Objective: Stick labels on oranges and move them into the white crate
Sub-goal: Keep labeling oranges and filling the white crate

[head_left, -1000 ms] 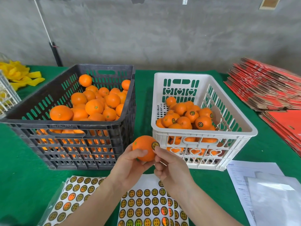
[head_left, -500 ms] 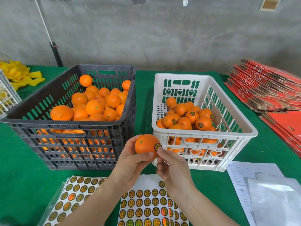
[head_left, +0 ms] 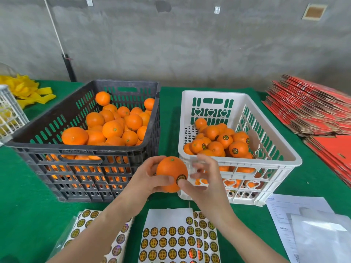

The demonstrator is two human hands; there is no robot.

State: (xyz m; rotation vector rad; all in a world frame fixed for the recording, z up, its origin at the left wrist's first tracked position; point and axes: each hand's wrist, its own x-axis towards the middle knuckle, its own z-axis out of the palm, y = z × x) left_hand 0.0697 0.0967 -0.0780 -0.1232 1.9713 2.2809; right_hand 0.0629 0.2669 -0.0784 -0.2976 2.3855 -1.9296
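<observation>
Two hands meet at one round orange fruit: the left hand still grips it, while the right hand has unclenched, fingers spread, thumb on its round black-and-gold label. The fruit, stem now on top, hangs just before the white plastic crate.

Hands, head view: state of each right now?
Left hand: holding the orange, fingers curled round it.
Right hand: open, thumb pressing the label on the orange, other fingers spread and blurred.
</observation>
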